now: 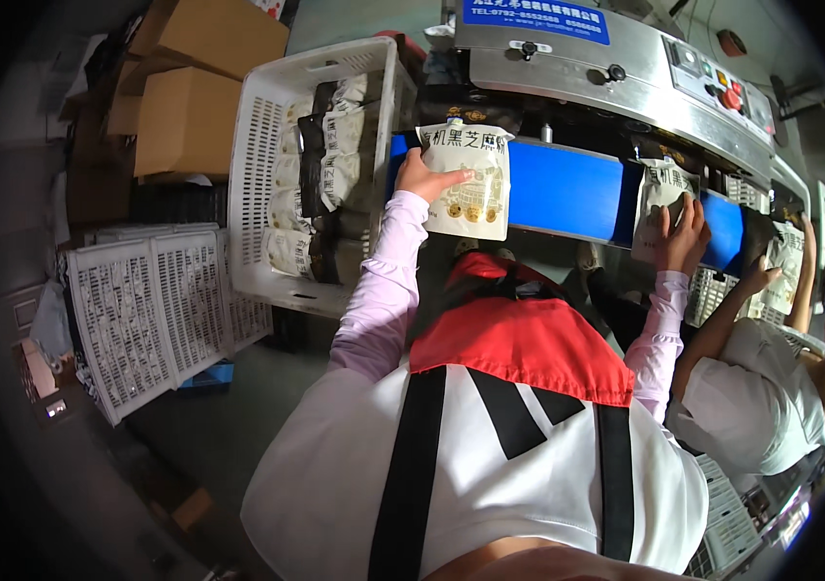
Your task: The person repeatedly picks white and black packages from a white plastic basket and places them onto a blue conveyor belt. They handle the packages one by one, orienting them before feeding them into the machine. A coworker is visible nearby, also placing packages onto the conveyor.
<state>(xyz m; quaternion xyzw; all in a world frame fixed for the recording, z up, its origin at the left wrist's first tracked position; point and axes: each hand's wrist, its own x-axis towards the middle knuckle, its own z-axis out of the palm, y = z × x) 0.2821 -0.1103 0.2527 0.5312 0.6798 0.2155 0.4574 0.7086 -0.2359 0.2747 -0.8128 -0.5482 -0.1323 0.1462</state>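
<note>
A cream stand-up pouch (pixel 466 198) with dark print and a black top is upright at the left part of the blue conveyor belt (pixel 567 189). My left hand (pixel 422 177) grips its left edge, thumb across the front and the other fingers hidden behind. Farther right, a second pouch of the same kind (pixel 653 215) stands at the belt. My right hand (pixel 684 235) is closed on its right side, fingertips on the front; the thumb is hidden. The tops of both pouches reach toward the dark slot of the metal sealing machine (pixel 558 68).
Left of the belt, a white plastic crate (pixel 248 184) holds several similar pouches. Cardboard boxes (pixel 190 121) and stacked white crates (pixel 127 320) are farther left. At the right, a co-worker (pixel 756 397) holds another pouch (pixel 782 266). The machine has a control panel (pixel 718 82).
</note>
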